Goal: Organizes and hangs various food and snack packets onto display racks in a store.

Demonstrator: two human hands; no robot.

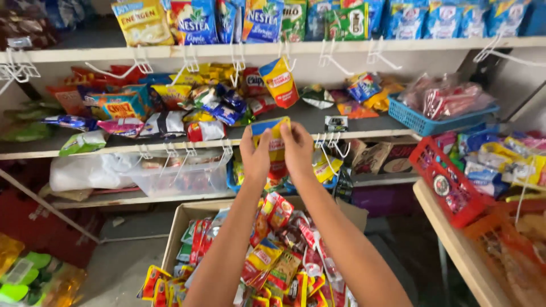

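Both hands are raised in the middle of the view, in front of the edge of the middle shelf (pixel 68 152). The left hand (pixel 256 156) and the right hand (pixel 297 149) hold one yellow and blue sachet (pixel 269 126) between them, and the fingers of each hand are clamped on its sides. Below this sachet a strip of more sachets hangs down between the two forearms, partly hidden.

At 6 o'clock from the hands stands an open cardboard box (pixel 183 223), full of strips of red and yellow sachets (pixel 277 254). At 12 o'clock, a yellow and red packet (pixel 280 82) hangs from a white hook under the top shelf (pixel 74 54). At 2 o'clock a blue plastic basket (pixel 421 122) stands on the middle shelf with red packets in it. At 3 o'clock a red basket (pixel 449 187) leans on a wooden tabletop (pixel 455 239). At 9 o'clock loose snack bags (pixel 116 105) lie in a heap on the middle shelf.
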